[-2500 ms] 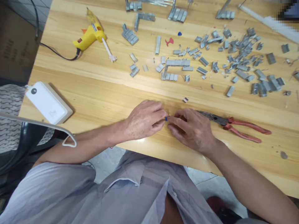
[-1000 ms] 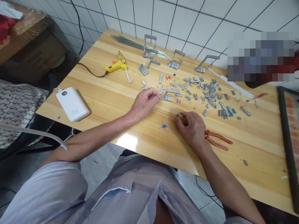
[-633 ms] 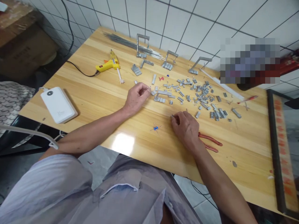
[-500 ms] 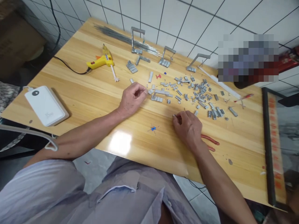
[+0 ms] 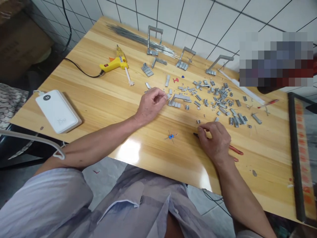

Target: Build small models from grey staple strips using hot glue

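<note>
My left hand [image 5: 153, 104] rests on the table with thumb and forefinger pinched together, beside a small grey metal piece [image 5: 168, 96]. Whatever sits in that pinch is too small to make out. Curled over red-handled pliers [image 5: 236, 150], my right hand [image 5: 215, 140] covers their middle; the dark tip shows left of the thumb. Its thumb and forefinger meet with nothing visible between them. A short grey staple-like piece [image 5: 198, 121] lies just beyond these fingertips. Between both hands is a small blue figure with thin wire legs [image 5: 171, 136]. Ahead lies a grey frame of joined staples [image 5: 180, 97].
Loose staple pieces [image 5: 221, 99] are scattered ahead on the right. Several upright grey frames [image 5: 155, 29] stand near the tiled wall, beside a wire bundle [image 5: 138, 38]. A yellow glue gun [image 5: 114, 64] and a white power bank [image 5: 58, 112] occupy the left. A dark-framed panel [image 5: 297, 155] borders the right.
My right hand has let go of the small staple-like piece and moved right over the pliers. My left hand keeps its pinch. The whole view has shifted slightly.
</note>
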{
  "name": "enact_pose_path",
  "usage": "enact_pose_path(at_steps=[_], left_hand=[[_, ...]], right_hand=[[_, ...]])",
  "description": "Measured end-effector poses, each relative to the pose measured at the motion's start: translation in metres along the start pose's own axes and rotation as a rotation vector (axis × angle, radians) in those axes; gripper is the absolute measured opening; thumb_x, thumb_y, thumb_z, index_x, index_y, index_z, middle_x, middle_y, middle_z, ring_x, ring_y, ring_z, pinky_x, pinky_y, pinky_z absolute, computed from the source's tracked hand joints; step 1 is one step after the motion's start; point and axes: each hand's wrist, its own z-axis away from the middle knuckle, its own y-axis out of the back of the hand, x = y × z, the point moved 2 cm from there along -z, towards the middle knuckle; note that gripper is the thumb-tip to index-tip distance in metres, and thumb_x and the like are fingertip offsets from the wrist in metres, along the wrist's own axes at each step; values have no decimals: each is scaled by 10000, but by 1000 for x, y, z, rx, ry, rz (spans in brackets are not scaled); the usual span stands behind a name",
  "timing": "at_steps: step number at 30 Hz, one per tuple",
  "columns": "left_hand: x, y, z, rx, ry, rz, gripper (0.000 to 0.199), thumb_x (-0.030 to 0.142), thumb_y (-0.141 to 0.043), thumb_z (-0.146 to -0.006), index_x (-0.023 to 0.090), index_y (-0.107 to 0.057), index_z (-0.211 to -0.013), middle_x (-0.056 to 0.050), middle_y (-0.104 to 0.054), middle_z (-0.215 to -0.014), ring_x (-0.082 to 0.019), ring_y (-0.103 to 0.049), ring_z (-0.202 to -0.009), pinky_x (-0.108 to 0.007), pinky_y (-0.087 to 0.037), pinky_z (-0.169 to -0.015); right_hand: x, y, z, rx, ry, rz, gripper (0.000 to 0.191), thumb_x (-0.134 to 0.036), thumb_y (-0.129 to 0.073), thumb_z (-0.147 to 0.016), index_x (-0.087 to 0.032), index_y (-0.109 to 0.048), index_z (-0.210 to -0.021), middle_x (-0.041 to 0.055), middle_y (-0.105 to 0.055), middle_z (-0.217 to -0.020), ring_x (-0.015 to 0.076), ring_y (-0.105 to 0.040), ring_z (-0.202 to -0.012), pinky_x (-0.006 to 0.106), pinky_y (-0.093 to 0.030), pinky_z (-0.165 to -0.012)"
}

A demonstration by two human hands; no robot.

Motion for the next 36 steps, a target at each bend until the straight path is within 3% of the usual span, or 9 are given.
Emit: enact_pose_path(at_steps=[5,8,15,24,32,36], left_hand=[[5,-2,2,25,-28,53,164,199,-635,-928,213,-611,-766,15,-576,-726,-143,-514,-695,-300,-426,-697],[5,-1,2,46,0,75,161,191,-633,-931,211,-612,-773,19,-573,-729,-140,-510,-692,-299,-428,-702],[4,-1,0,59,74,89,162,182,-635,-934,215,-604,-778,26,-563,-729,-134,-487,-671,-293,-426,-689],[2,-1,0,63,61,88,169,230,-629,-947,214,-599,-781,20,-566,-729,-141,-499,-689,-294,-430,-697],[-5,2,-3,90,71,104,138,239,-642,-932,210,-624,-798,22,-596,-736,-137,-519,-705,-286,-441,-705],[-5,2,-3,83,57,88,157,288,-650,-943,216,-627,-805,13,-622,-762,-145,-545,-732,-295,-466,-729]], right_hand=[[-29,-5,2,-151,196,-111,120,-177,-672,-969,-223,-718,-1070,70,-760,-914,197,-699,-806,326,-558,-712],[-37,-11,4,-173,248,-131,122,-169,-667,-982,-206,-724,-1084,77,-755,-922,187,-692,-801,313,-558,-717],[-38,-25,5,-226,224,-136,140,-202,-641,-1012,-220,-745,-1103,77,-766,-947,185,-703,-824,313,-564,-743],[-39,-32,5,-248,195,-181,189,-227,-634,-1014,-220,-766,-1150,96,-766,-975,211,-718,-869,340,-594,-763],[-40,-32,5,-239,196,-182,175,-224,-623,-1024,-194,-770,-1113,105,-760,-970,212,-712,-868,340,-593,-749],[-36,-29,4,-266,120,-240,187,-218,-609,-1026,-217,-762,-1133,100,-758,-998,210,-721,-910,341,-596,-772]])
